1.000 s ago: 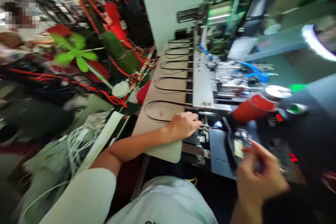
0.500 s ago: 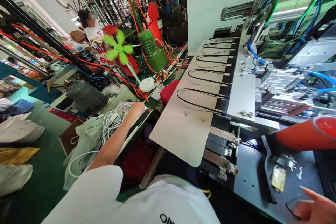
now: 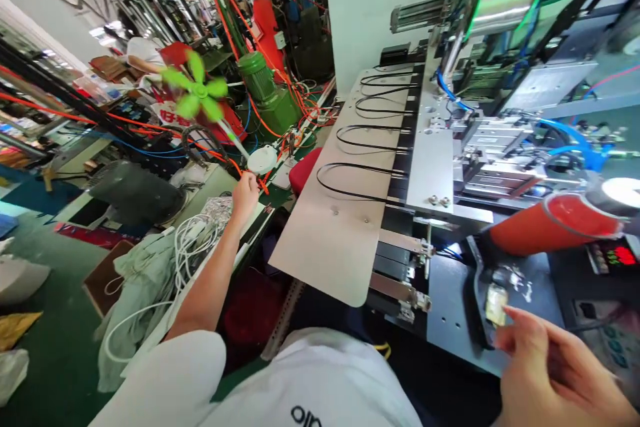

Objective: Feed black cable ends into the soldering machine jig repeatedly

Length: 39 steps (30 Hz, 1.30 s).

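Observation:
My left arm reaches out to the left bench. My left hand [image 3: 245, 195] is closed just in front of the white round base [image 3: 263, 160] of the green fan [image 3: 200, 90]; what its fingers hold, if anything, is hidden. At the lower right, my right hand [image 3: 550, 363] has bent fingers slightly apart, the tips beside a small yellowish block [image 3: 496, 305] on the dark machine plate. I cannot tell whether they touch it. Between my hands, several looped black cables [image 3: 350, 180] lie on a beige metal plate [image 3: 320, 247], their ends set in the machine's black strip.
An orange-red cylinder [image 3: 555, 223] slants above the dark plate [image 3: 450, 307]. Metal slides and blue tubes [image 3: 570, 133] fill the right side. White cables [image 3: 187, 247] and grey-green cloth [image 3: 145, 273] lie at left. A person [image 3: 145, 53] sits behind the fan.
My left hand has moved forward toward the fan base. My right hand has come further into view, up to the yellowish block. The whole view has shifted as my head turned right.

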Available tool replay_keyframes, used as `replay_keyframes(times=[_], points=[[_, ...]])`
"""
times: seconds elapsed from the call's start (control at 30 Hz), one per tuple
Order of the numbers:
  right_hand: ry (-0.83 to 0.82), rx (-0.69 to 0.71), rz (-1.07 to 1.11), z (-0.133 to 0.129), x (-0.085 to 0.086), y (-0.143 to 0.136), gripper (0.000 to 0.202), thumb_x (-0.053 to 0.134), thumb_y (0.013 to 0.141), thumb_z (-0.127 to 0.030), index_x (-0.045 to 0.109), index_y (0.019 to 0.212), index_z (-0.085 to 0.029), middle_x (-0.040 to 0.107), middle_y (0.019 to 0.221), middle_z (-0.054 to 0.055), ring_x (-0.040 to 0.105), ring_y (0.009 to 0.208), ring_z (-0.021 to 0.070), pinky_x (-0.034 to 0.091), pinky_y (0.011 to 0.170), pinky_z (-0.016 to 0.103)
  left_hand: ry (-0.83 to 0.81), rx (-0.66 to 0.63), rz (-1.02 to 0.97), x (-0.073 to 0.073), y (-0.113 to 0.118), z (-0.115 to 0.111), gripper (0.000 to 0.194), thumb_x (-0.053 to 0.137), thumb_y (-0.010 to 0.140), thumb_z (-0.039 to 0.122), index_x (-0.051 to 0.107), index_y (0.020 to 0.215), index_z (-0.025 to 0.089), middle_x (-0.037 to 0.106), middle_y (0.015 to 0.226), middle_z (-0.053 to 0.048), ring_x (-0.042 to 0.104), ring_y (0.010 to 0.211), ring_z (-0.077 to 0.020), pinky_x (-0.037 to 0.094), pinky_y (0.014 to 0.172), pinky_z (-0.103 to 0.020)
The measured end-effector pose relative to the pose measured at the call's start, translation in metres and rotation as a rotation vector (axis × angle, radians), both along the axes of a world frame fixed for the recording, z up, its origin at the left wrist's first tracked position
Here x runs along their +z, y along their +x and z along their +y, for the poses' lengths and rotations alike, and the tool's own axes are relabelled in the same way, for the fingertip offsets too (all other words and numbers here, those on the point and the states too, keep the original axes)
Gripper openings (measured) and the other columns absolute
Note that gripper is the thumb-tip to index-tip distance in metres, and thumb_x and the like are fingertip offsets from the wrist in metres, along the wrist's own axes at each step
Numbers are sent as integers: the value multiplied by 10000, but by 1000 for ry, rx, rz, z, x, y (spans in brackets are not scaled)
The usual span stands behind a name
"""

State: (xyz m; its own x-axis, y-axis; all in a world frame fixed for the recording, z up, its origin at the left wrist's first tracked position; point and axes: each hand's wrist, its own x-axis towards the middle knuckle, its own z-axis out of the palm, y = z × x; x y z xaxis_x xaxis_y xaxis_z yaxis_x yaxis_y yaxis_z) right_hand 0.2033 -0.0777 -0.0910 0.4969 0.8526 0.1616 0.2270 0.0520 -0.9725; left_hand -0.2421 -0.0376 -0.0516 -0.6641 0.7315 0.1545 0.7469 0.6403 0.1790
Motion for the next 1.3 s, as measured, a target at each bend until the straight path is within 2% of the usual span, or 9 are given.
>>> replay_keyframes(times=[0.13,0.27,0.4,0.57,0.7,0.77,1.0,1.13,1.3], points=[[31,237,-33,9,-7,-1,250,649,847,-429,717,935,-205,674,699,57,614,573,179,503,552,320,316,-481,-384,31,86,40,276,375,959,351,552,1075,173,639,864,-41,588,669,-119,454,609,-210],[94,540,-18,18,-1,-6,197,609,880,-343,689,1004,-211,716,937,68,673,818,195,548,714,311,47,-1055,-859,39,199,43,241,569,873,395,639,900,166,613,769,-13,541,563,-89,429,547,-200],[37,560,106,26,4,-15,194,580,897,-360,679,934,-197,696,847,44,650,731,165,530,665,278,-105,-1276,-831,29,252,34,203,561,892,333,662,831,168,619,772,-12,558,622,-100,429,578,-205],[20,543,150,32,-1,-15,207,578,882,-363,649,807,-184,629,720,6,564,627,134,461,595,249,-63,-1386,-672,14,256,39,176,535,914,275,653,835,172,628,788,-19,571,711,-123,431,652,-219],[-16,731,43,37,0,-6,229,596,871,-322,621,697,-175,572,631,-19,496,591,114,379,551,230,-142,-1544,-568,14,251,42,180,520,919,248,654,830,168,605,756,-13,547,687,-116,402,642,-221],[32,701,8,39,0,-7,237,594,879,-321,612,693,-174,562,620,-22,476,573,108,364,538,228,-157,-1497,-614,15,253,42,183,530,912,259,645,805,165,599,734,-6,535,657,-109,391,611,-216],[385,114,-107,34,-11,-48,198,538,920,-220,524,725,-192,501,608,-30,447,528,98,347,510,229,-2,-1196,-966,13,269,34,234,553,897,335,636,786,147,616,756,-12,537,609,-98,407,547,-201],[320,161,-53,36,-13,-50,212,525,931,-251,516,727,-195,490,603,-39,441,514,94,344,496,221,-3,-1165,-959,10,267,33,223,553,889,332,638,801,146,622,756,-18,546,617,-107,412,546,-205],[110,253,23,38,-16,-28,261,519,933,-358,571,745,-183,528,629,-27,478,571,108,375,533,222,-6,-1148,-640,6,258,45,211,513,897,269,646,778,157,643,771,-24,566,692,-134,409,624,-234]])
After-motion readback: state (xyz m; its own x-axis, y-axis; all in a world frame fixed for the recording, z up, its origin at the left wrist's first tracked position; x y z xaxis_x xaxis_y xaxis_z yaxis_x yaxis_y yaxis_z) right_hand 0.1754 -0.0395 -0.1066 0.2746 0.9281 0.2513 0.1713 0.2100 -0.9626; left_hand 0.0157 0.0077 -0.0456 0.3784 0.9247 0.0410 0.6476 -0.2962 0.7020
